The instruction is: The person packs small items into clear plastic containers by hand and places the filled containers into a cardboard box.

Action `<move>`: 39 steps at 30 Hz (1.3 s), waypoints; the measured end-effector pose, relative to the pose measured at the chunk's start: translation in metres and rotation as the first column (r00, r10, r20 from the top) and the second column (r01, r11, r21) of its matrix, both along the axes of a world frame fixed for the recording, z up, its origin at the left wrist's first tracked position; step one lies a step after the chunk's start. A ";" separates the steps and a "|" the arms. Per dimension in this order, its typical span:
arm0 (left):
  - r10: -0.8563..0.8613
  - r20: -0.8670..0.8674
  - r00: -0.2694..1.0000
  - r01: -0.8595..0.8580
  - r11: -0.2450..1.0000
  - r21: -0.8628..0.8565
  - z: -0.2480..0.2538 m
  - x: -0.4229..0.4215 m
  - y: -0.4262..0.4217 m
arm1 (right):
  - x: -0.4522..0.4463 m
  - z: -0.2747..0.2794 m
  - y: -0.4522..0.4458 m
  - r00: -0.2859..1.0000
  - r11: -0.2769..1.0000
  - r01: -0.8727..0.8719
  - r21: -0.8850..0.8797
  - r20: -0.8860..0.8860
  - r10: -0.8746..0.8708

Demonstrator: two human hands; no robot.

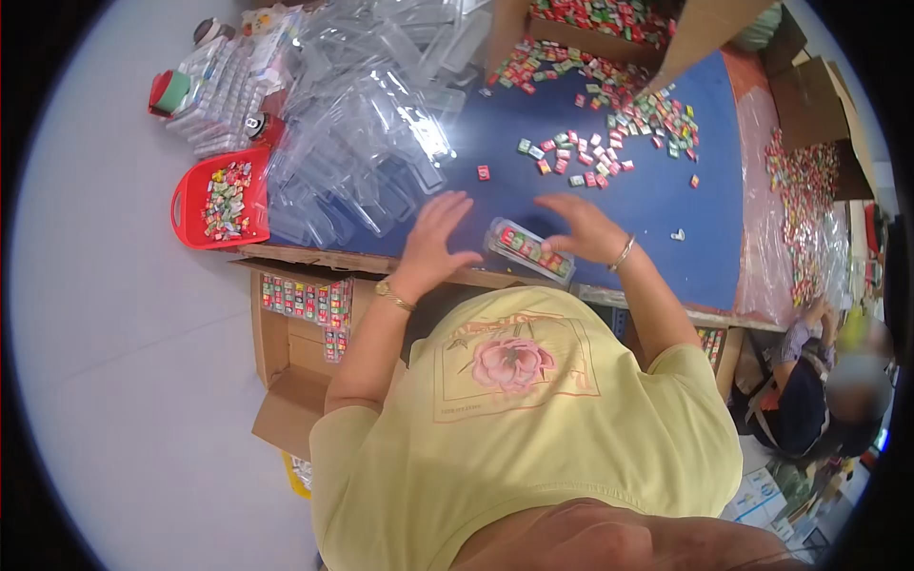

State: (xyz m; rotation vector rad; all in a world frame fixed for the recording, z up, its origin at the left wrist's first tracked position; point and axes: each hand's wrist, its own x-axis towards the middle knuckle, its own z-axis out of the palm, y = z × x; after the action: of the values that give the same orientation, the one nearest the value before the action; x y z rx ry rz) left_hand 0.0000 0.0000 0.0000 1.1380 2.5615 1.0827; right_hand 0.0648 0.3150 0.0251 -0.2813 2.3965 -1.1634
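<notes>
A clear plastic case with a row of small red and green pieces in it lies at the table's front edge, between my hands. My left hand, fingers spread, is over the blue tabletop to the left of the case and holds nothing. At the case's right end, my right hand has its fingers apart, with a fingertip touching or just above the case. One loose red piece lies beyond my hands, and a scattered group of small pieces is farther back.
Clear empty cases are heaped at the left. A red basket of pieces stands at the table's left corner. Open cardboard boxes are at the back, another below the front edge. A co-worker sits at the right.
</notes>
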 end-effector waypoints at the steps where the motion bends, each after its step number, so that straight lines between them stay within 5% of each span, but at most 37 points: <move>1: -0.020 0.059 0.998 0.021 0.999 -0.032 0.007 0.004 0.006 | 0.013 -0.002 -0.009 0.995 0.996 0.049 0.068 -0.090 -0.043; 7: -0.255 -0.213 0.943 0.199 0.947 -0.251 0.006 0.028 0.069 | 0.081 -0.022 -0.025 0.943 0.920 0.212 0.331 -0.316 -0.103; 9: -0.237 -0.069 0.969 0.212 0.942 -0.260 -0.015 0.027 0.073 | 0.081 -0.031 -0.025 0.945 0.913 0.217 0.345 -0.310 -0.107; 19: -0.037 -0.149 0.988 0.006 0.978 -0.206 -0.038 0.055 0.088 | 0.061 -0.037 0.005 0.942 0.893 0.180 0.412 -0.334 -0.036; 24: -0.007 -0.127 0.992 -0.038 0.937 -0.347 -0.007 0.060 0.099 | 0.053 -0.030 0.022 0.956 0.900 0.117 0.420 -0.292 0.012; 28: 0.005 -0.247 0.969 -0.070 0.965 -0.255 -0.005 0.055 0.102 | 0.057 -0.024 0.019 0.940 0.924 0.109 0.366 -0.339 0.023; 30: -0.105 -0.148 0.983 0.078 0.981 -0.175 -0.006 0.046 0.102 | 0.054 -0.030 0.019 0.945 0.944 0.090 0.319 -0.326 0.021; 39: -0.023 -0.051 0.998 0.017 0.992 -0.127 -0.017 0.049 0.090 | 0.041 -0.010 0.009 0.917 0.899 0.033 0.437 -0.371 0.147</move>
State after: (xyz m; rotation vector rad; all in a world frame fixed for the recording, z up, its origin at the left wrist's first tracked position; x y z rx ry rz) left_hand 0.0493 0.0898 -0.0167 1.1728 2.6102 0.8825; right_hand 0.1061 0.3241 0.0156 -0.4720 2.8967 -0.5434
